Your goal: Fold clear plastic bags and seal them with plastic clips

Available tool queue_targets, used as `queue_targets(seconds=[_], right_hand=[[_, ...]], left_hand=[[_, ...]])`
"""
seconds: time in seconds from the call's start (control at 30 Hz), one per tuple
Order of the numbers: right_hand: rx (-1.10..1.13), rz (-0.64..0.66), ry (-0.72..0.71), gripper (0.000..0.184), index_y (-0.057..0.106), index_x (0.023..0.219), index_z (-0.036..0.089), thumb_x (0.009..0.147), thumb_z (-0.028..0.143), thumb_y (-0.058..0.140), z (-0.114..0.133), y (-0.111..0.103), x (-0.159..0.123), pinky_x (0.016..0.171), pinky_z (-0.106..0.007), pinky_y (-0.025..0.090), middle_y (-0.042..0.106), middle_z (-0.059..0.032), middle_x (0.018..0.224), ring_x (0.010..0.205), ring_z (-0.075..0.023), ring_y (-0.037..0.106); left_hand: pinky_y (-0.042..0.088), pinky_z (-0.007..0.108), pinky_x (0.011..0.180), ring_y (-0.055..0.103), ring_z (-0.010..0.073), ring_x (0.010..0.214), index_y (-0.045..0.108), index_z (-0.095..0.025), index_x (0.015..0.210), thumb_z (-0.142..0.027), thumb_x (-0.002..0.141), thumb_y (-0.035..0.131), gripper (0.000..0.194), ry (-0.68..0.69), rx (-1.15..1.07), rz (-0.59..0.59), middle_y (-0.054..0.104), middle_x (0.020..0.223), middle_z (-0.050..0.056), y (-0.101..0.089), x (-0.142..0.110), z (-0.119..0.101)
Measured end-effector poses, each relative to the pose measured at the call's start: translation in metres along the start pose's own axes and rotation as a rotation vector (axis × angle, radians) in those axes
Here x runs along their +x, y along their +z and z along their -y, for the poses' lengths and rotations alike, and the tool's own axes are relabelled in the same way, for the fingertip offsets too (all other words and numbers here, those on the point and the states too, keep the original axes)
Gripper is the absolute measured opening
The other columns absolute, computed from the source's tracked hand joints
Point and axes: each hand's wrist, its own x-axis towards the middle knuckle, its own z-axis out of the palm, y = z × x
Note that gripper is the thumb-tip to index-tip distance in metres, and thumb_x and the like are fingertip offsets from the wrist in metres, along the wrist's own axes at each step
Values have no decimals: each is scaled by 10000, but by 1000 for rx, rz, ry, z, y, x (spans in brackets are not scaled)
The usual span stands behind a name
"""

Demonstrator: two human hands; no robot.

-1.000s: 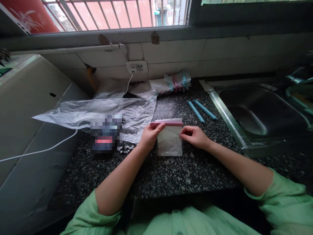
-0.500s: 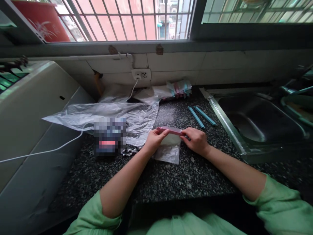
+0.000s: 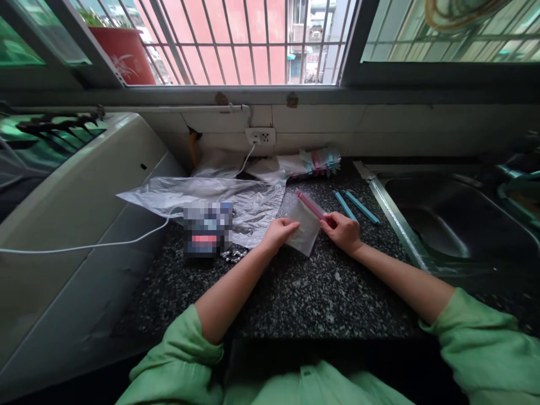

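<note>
A clear plastic bag (image 3: 307, 238) with a pink sealing clip (image 3: 310, 205) along its upper right edge is held tilted above the counter. My left hand (image 3: 279, 234) pinches the bag's left side between thumb and fingers. The lower right end of the pink clip is in my right hand (image 3: 342, 229), its fingers closed round it. Two light-blue clip strips (image 3: 361, 207) lie side by side on the counter just beyond my right hand. Left of my left hand is a small pile of shiny beads or pellets (image 3: 234, 256), too small to name surely.
A large clear plastic sheet (image 3: 257, 208) spreads over the speckled counter (image 3: 278, 309). By the wall lies a bundle of bags with pink and blue clips (image 3: 320, 162). A blurred-out device (image 3: 206, 230) with a white cable stands left; a metal sink (image 3: 442, 214) is at right.
The bag has turned from a level clip to a slanting one. My left hand has let go of the clip's left end and now grips the bag's side. The view has shifted.
</note>
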Motion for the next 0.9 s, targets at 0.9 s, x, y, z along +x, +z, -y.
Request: queue_targets(seconds=[0.9], right_hand=[[-146,-168,418,329,604,909,140,847,391,400,-29,72,144,619,-262,314,671,-95,771,733,-201,601]], left_hand=[[398,241,732,562,152,746,513,-195,711,-255,795,451,121,447,272,-623,596,740,28,62,148,-27]])
